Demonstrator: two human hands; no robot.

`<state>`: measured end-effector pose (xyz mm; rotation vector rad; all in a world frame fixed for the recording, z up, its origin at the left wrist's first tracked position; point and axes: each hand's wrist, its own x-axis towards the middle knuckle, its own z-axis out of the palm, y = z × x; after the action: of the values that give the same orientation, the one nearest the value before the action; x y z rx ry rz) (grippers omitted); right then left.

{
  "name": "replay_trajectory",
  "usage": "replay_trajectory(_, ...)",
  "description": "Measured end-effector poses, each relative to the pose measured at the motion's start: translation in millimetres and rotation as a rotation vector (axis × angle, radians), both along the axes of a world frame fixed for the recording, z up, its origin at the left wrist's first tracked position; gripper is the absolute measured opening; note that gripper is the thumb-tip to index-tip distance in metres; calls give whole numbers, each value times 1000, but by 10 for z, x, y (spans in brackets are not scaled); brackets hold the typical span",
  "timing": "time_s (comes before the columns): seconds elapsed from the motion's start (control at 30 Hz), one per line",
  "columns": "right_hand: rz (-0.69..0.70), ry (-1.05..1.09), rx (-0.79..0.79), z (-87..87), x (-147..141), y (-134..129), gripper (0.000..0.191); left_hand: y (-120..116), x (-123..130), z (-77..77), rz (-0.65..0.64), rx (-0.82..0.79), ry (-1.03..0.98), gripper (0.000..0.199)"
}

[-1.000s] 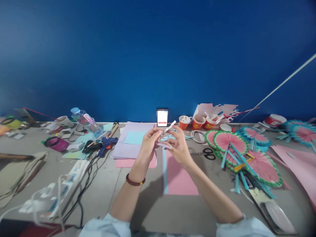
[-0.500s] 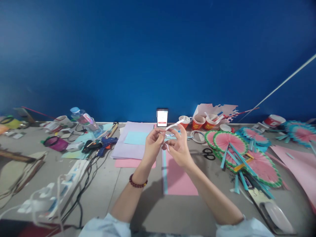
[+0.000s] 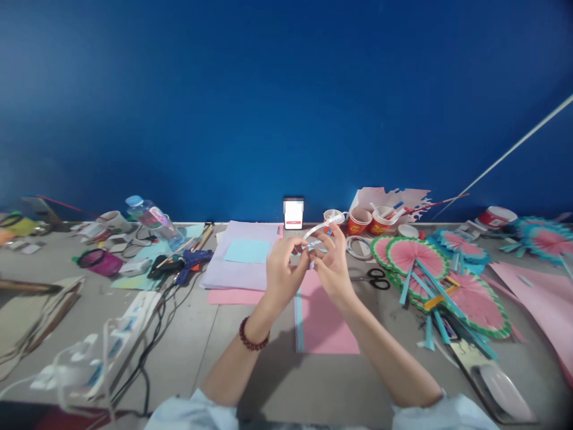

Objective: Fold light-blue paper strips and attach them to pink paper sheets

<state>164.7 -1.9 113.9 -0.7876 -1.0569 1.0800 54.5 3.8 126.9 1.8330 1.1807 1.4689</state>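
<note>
At centre frame, a curved white strip (image 3: 317, 228) is pinched by left hand (image 3: 282, 267) and right hand (image 3: 333, 270), bent but seemingly unfastened.

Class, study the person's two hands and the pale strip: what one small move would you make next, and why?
Probably steady the strip with the left hand and gently guide its curve with the right hand. Both hands' fingertips are close together around it, and it arches upward rather than lying flat, so a gentle adjustment seems safer than a pull.
</note>
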Motion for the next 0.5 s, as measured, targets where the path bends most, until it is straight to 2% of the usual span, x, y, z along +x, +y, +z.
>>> replay_trajectory(0.1,-32,-8,-5,0,-33,-23,67,-16,30,-37,82,152,45,6)
replay_trajectory(0.2,-79,-18,21,-4,-58,-55,66,-40,83,-106,109,196,11,12)
replay_trajectory(0.33,-180,-117,47,-18,-66,-91,64,-88,146,-142,83,131,-58,20)
replay_trajectory(0.5,-368,-297,150,-34,-71,-103,55,-108,158,-94,17,20,-119,15)
